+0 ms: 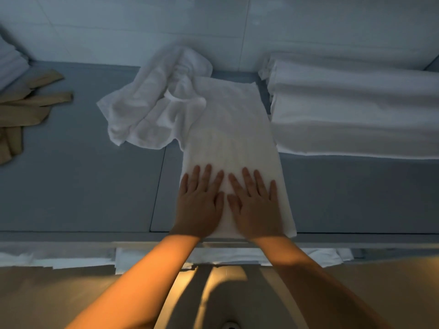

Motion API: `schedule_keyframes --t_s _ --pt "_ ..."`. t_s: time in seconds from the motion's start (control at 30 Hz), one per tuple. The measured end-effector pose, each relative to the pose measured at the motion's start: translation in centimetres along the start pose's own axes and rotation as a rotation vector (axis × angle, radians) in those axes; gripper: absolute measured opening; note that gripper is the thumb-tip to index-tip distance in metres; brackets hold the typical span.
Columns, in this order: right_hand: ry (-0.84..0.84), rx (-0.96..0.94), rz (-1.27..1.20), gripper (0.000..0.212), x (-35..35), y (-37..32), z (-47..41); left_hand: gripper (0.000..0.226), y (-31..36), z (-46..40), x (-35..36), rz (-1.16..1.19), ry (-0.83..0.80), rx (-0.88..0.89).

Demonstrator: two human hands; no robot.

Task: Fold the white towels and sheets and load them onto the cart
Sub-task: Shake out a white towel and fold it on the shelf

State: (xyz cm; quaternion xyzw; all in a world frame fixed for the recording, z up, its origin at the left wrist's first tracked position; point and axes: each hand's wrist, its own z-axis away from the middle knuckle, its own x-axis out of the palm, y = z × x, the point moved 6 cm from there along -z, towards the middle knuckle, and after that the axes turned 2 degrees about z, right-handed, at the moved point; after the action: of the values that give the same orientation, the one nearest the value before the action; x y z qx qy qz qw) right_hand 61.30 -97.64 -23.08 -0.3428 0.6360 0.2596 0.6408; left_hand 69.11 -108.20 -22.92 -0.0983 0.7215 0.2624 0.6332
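Both the left hand [200, 200] and the right hand [255, 201] are laid flat, fingers straight, side by side on the long folded white terry towel [228, 129] on the grey worktop [95, 174]. Smoothing appears to be in hand; next, a fold of the far end toward the near edge is judged necessary.

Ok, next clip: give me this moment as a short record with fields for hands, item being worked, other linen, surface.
left hand: flat, fingers straight, pressing on the folded towel
right hand: flat beside it, pressing the same towel
folded towel: long white strip lying lengthwise on the grey counter
crumpled towel: unfolded, left of the strip, overlapping its far corner
folded stack: white linen, right of the strip
tan cloth: loose, far left
grey counter: work surface
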Motion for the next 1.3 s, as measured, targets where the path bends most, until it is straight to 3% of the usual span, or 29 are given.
schedule_keyframes --t_s 0.27,0.33,0.4,0.47,0.53,0.67,0.77,0.83,0.97,1.1,1.3 --pt "-0.101 0.197 0.107 0.056 -1.0 6.7 1.5 0.052 -2.1 2.1 -1.6 0.050 0.045 -0.050" --pt "-0.038 0.094 0.072 0.057 -2.1 4.9 1.3 0.062 -1.1 3.3 -2.5 0.020 0.069 0.011" --pt "-0.026 -0.093 -0.013 0.064 -2.6 2.1 2.5 0.082 -0.1 5.3 -1.9 0.019 -0.008 0.139" --pt "-0.084 -0.245 -0.014 0.082 -2.0 0.4 4.8 0.101 -0.3 7.1 -0.8 -0.027 -0.133 0.210" --pt "-0.151 -0.286 0.085 0.095 -1.0 0.7 6.4 0.106 -0.7 7.5 -0.5 -0.083 -0.152 0.209" --pt "-0.223 -0.209 0.169 0.090 -1.0 0.9 6.6 0.088 -0.4 8.1 -0.1 -0.104 -0.193 0.123" --pt "-0.276 -0.186 0.152 0.084 -0.5 1.4 7.7 0.098 0.7 9.5 -1.5 -0.048 -0.078 0.192" --pt "-0.159 -0.224 0.075 0.087 -2.6 1.2 9.0 0.093 1.1 10.7 -2.1 -0.046 -0.093 0.194" --pt "0.069 -0.254 -0.021 0.067 -5.9 1.7 11.5 0.071 1.6 12.9 -2.9 -0.001 -0.161 0.127" --pt "0.040 -0.129 -0.127 0.045 -8.3 2.8 13.5 0.046 2.5 14.7 -6.6 0.133 -0.002 0.106" --pt "0.266 -0.013 -0.206 0.028 -13.3 2.6 18.1 0.028 2.7 18.7 -12.3 0.322 0.195 0.097"
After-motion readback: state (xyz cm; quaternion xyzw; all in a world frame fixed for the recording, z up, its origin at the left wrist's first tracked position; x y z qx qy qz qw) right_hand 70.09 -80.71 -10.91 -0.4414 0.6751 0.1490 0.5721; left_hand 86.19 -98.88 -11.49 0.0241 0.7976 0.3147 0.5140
